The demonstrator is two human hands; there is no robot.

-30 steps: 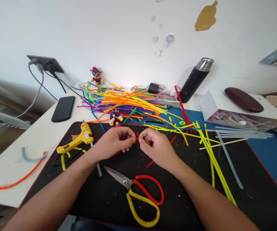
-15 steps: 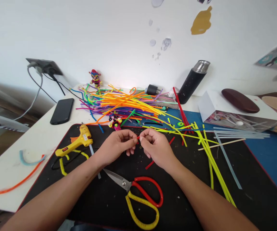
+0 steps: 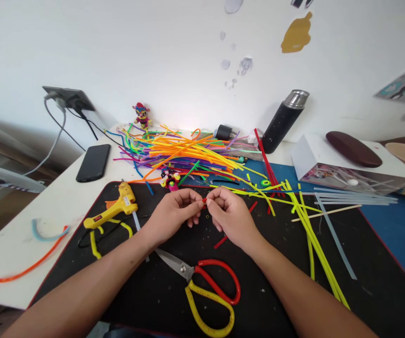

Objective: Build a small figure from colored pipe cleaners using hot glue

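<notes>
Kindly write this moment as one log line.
left hand: pinching red piece | right hand: pinching same piece | scissors: lying on black mat

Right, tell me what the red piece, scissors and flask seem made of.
Red piece: matte red, possibly chenille, but mostly hidden.
Scissors: blades grey, shiny metal; handles glossy, likely plastic-coated.
Flask: matte black, perhaps painted metal; silver cap reflects light, so probably steel.
</notes>
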